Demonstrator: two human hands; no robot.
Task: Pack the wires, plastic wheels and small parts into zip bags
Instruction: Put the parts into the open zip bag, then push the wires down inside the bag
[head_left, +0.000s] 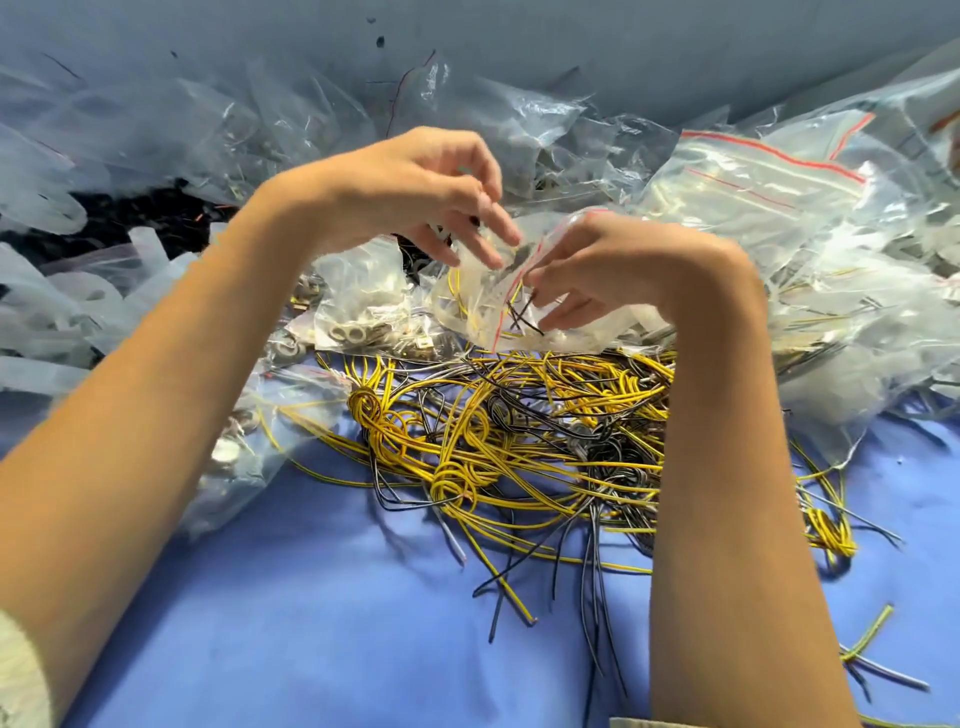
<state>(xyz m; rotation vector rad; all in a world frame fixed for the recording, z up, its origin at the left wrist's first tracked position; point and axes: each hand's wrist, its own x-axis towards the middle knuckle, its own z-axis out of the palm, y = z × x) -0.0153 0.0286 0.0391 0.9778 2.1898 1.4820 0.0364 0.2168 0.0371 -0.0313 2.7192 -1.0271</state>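
I hold a small clear zip bag (480, 306) with a red seal line above a tangle of yellow and black wires (519, 441) on the blue cloth. My left hand (431, 192) has its fingers at the bag's upper left edge, with small dark parts under the fingertips. My right hand (613, 270) pinches the bag's mouth beside the red strip, where black and yellow wire ends (524, 312) stick out. Yellow wire shows through the bag.
A filled bag with white plastic wheels (353, 327) lies left of centre. Heaps of empty and filled zip bags (779, 182) surround the work area at the back, left and right. Blue cloth (311, 597) lies in front of the wires.
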